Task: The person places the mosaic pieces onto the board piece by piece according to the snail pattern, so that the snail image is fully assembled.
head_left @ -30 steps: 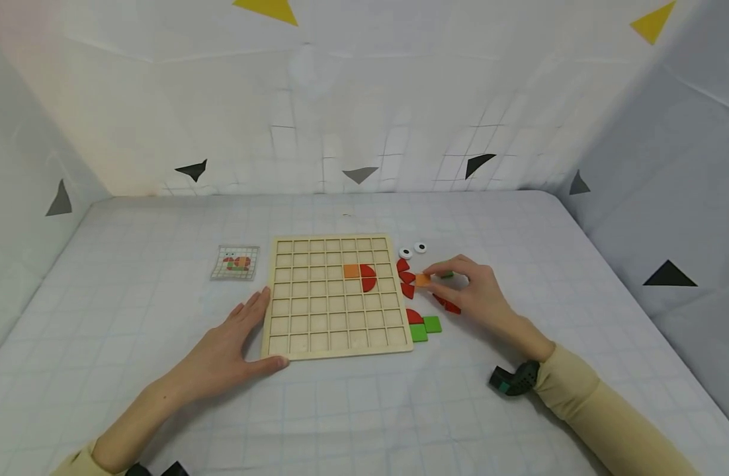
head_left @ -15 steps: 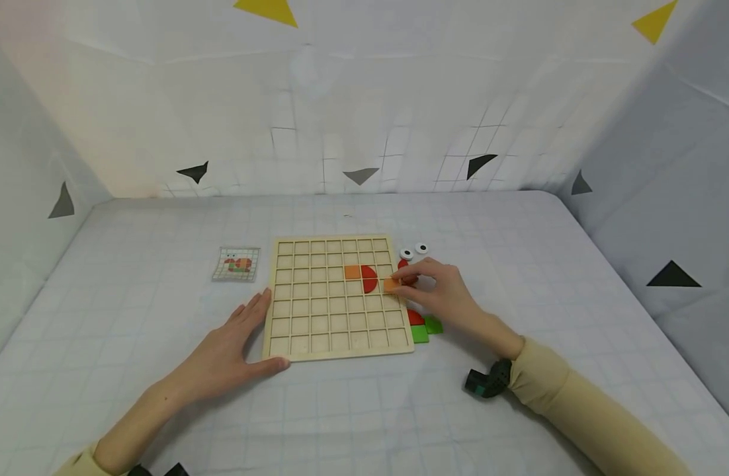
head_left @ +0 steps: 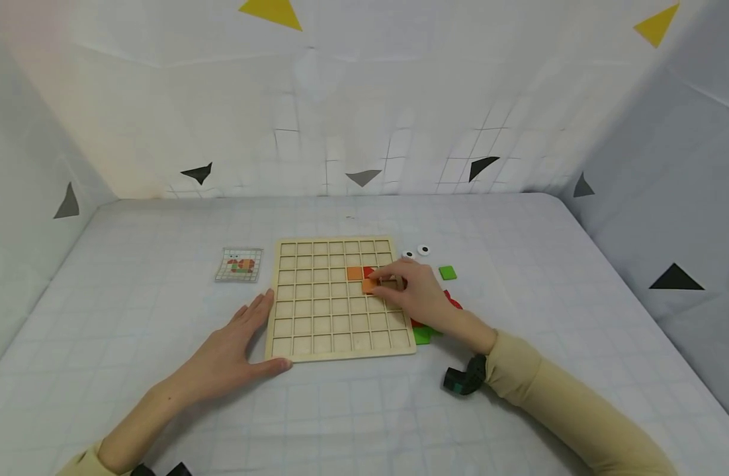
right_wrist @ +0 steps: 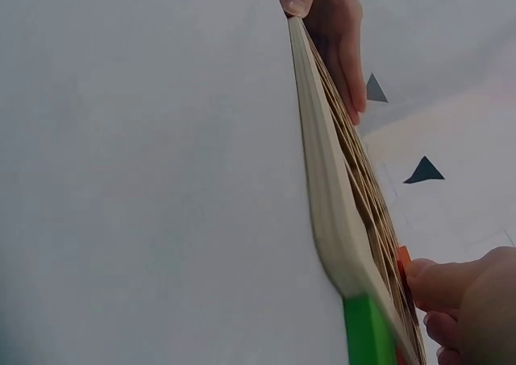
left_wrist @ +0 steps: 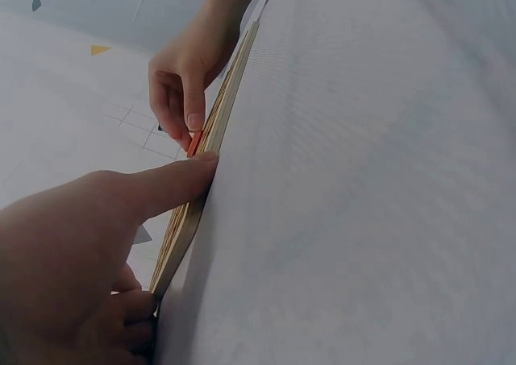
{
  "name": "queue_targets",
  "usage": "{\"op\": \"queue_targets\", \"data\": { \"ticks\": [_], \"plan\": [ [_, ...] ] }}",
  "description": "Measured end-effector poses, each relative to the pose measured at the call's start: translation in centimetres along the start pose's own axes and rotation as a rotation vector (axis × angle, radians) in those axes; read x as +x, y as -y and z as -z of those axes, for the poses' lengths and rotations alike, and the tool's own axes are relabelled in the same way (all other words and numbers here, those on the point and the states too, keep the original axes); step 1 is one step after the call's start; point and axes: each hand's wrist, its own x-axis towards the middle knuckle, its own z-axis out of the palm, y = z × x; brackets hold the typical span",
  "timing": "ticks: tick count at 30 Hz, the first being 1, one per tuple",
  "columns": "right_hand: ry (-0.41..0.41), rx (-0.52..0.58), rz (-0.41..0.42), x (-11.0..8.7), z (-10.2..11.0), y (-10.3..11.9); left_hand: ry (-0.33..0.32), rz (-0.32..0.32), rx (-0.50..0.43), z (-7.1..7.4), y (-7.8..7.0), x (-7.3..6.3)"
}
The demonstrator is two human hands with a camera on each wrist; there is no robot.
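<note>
In the head view, my right hand [head_left: 422,294] pinches an orange square tile [head_left: 369,286] between thumb and fingers over the gridded wooden board [head_left: 319,308]. Another orange square [head_left: 354,273] lies in a cell up and to its left. Beside that, a red piece [head_left: 368,271] is partly hidden by the tile and fingertips. My left hand [head_left: 227,350] rests at the board's near-left corner, its fairly straight fingers along the left edge and its thumb against the near edge. In the right wrist view the pinched orange tile [right_wrist: 404,262] sits at the board's surface.
A small pattern card [head_left: 240,265] lies left of the board. To its right are two eye discs [head_left: 423,250], a green square [head_left: 448,272], red pieces [head_left: 452,300] and more green pieces [head_left: 421,336], partly covered by my right hand and forearm.
My right hand has carried the orange tile left from beside the board, across its right edge, to the cells by the red pieces. My left hand stays at the corner.
</note>
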Motion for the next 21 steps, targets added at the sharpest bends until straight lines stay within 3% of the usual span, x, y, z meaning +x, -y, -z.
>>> {"op": "queue_targets", "data": {
  "ticks": [8, 21],
  "plan": [
    [-0.01, -0.01, -0.017, 0.3, -1.3, 0.5, 0.002, 0.0, 0.004, -0.2, 0.0, 0.2],
    [-0.044, -0.008, 0.112, 0.2, -1.7, 0.1, 0.011, 0.016, 0.011, 0.1, -0.2, 0.0]
  ]
}}
